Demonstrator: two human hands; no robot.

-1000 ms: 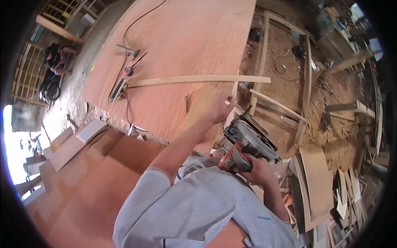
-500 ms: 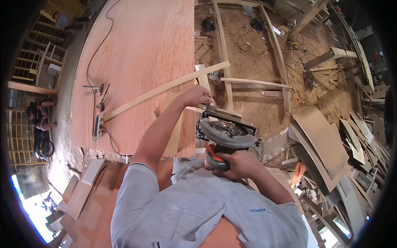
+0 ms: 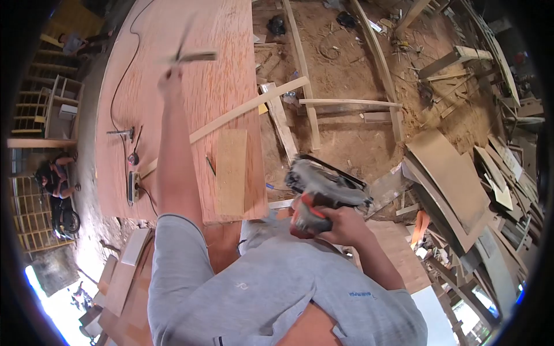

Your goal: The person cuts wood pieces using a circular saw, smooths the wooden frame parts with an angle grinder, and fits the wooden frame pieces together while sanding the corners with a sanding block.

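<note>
Stretched far out over the large reddish plywood sheet (image 3: 231, 34), my left hand (image 3: 170, 79) is smeared by motion. Thin blurred strips (image 3: 196, 56) cross just beyond its fingers; whether it holds them is unclear. My right hand (image 3: 346, 226) is wrapped round the red and black handle of a circular saw (image 3: 326, 187), held in front of my body at the right edge of the sheet. Between my arms a short pale board (image 3: 231, 173) lies on the sheet, with a dark pencil-like stick (image 3: 211, 166) beside it. A long batten (image 3: 248, 109) runs diagonally past my left forearm.
A power strip (image 3: 134, 187), tape measure (image 3: 133, 158) and hammer-like tool (image 3: 120, 132) lie at the sheet's left, near a cable. Right are a wooden frame (image 3: 302, 63) on the dusty ground and leaning panels (image 3: 447, 184). A person (image 3: 55, 173) sits far left.
My left hand has swung from beside the saw, away to the left over the sheet, with the blurred strips now near it. The saw has tilted and shifted slightly right. The view has turned.
</note>
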